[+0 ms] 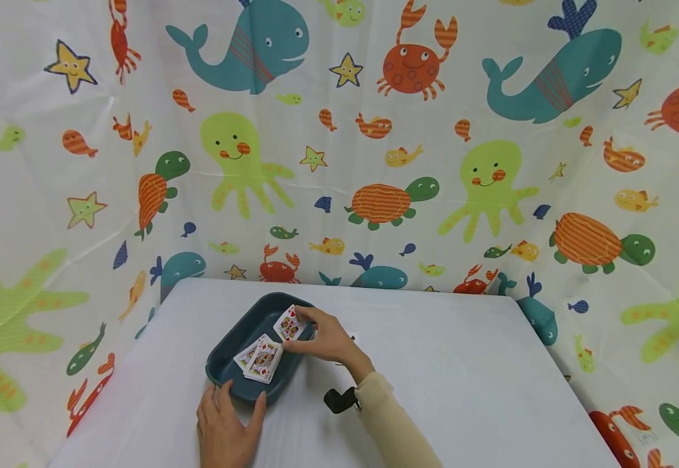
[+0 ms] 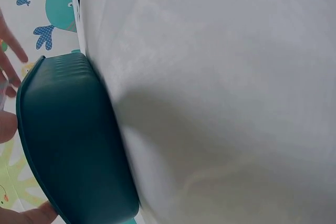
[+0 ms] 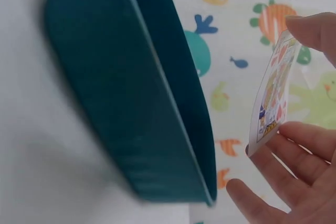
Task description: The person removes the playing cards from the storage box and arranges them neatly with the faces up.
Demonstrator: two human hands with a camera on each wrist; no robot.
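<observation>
A dark teal oblong tray (image 1: 219, 356) stands on the white table. Inside it lies a loose pile of face-up playing cards (image 1: 263, 361), a red face card on top. My right hand (image 1: 321, 335) pinches one playing card (image 1: 288, 325) between thumb and fingertips over the tray. In the right wrist view this card (image 3: 273, 90) stands on edge, showing red hearts and a face figure. My left hand (image 1: 228, 426) touches the tray's near end, thumb and fingers spread along the rim. Its fingertip (image 2: 44, 213) meets the rim in the left wrist view.
Part of a white card (image 1: 353, 337) shows on the table behind my right wrist. A black device (image 1: 340, 400) is strapped at the right sleeve. The white table (image 1: 462, 377) meets a sea-animal curtain (image 1: 327, 162) at the back and sides.
</observation>
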